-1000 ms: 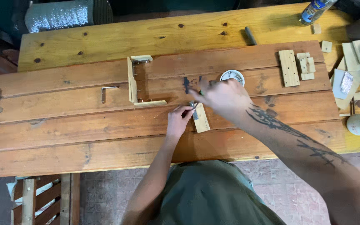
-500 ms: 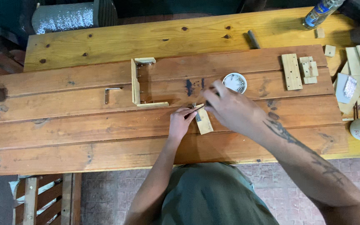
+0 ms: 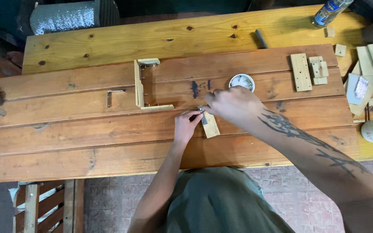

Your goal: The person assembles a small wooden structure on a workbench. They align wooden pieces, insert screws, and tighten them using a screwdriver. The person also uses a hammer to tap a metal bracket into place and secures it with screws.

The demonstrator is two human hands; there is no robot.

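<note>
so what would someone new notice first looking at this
Mid-bench, both hands meet over a small pale wooden block with a little metal bracket at its top: the left hand steadies it, and the right hand, on a tattooed forearm, works at the bracket. Just beyond sits a small round white dish of metal bits. To the left, an L-shaped pale wooden frame lies on the reddish-brown plank tabletop.
</note>
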